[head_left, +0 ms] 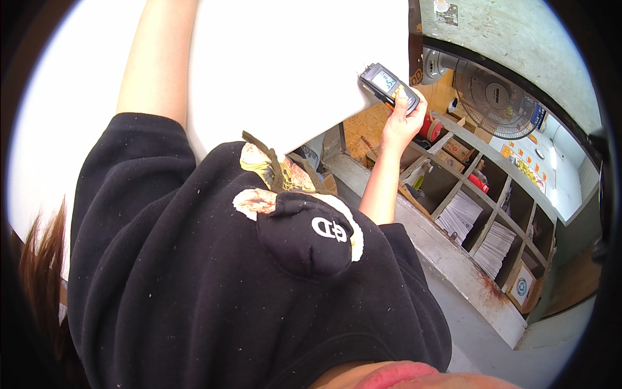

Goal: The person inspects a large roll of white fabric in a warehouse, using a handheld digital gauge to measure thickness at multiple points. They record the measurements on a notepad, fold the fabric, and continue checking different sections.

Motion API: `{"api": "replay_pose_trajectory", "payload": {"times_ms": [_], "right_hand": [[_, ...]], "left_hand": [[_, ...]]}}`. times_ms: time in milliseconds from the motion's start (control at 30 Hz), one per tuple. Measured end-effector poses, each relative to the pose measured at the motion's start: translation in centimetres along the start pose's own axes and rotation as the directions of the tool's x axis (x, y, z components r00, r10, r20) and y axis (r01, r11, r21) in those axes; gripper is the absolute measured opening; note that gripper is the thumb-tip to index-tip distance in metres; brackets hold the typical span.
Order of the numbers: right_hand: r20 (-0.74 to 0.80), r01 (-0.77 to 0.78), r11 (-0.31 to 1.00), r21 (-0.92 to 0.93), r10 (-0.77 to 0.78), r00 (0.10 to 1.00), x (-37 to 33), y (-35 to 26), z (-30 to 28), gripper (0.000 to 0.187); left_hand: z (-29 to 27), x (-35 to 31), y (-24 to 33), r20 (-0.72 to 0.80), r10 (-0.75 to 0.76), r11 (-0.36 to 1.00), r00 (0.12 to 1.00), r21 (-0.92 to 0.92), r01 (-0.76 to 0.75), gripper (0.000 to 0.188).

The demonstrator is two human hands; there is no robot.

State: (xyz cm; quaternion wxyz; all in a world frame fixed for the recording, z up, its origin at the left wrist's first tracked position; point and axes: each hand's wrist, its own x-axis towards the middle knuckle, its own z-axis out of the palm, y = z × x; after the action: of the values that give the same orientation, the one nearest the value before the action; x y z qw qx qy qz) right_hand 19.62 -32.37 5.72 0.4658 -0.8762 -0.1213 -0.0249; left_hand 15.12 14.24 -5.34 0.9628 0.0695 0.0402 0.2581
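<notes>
My right hand [404, 119] is closed around a dark handheld pin meter [391, 87], which looks like a moisture meter. Its small screen is lit with digits, and my thumb rests on the front by the orange buttons. Short metal pins stick out of its far end, close to the right edge of a large white surface [291, 65]; I cannot tell whether they touch it. Over the left part of that surface my bare left forearm [159, 58] reaches away, and the left hand lies beyond the upper edge of the picture.
To the right stands a wooden pigeonhole shelf [466, 175] holding stacks of paper [459, 214], boxes and red items. Beyond it are a round caged fan [497, 94] and a small box [520, 285] in a lower compartment. My black top [246, 305] fills the lower middle.
</notes>
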Motion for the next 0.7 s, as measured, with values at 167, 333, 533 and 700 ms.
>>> {"api": "replay_pose_trajectory", "payload": {"times_ms": [167,333,533,700], "right_hand": [[0.005,-0.006,1.0,0.026,0.006,1.0,0.0,0.0,0.1,0.035],[0.005,0.007,1.0,0.008,-0.007,1.0,0.0,0.1,0.0,0.034],[0.006,-0.006,1.0,0.002,0.006,1.0,0.1,0.1,0.0,0.034],[0.006,0.007,1.0,0.012,-0.007,1.0,-0.1,-0.3,0.2,0.035]], "left_hand": [[-0.5,0.3,0.0,-0.001,-0.014,1.0,1.0,-0.013,0.014,0.03],[-2.1,1.9,0.7,-0.053,-0.086,0.994,0.995,-0.075,0.082,0.031],[2.2,-1.2,-1.0,-0.084,0.112,0.983,0.99,0.152,-0.098,0.032],[-0.3,1.2,0.7,-0.193,0.041,0.995,0.98,0.101,-0.021,0.033]]}}
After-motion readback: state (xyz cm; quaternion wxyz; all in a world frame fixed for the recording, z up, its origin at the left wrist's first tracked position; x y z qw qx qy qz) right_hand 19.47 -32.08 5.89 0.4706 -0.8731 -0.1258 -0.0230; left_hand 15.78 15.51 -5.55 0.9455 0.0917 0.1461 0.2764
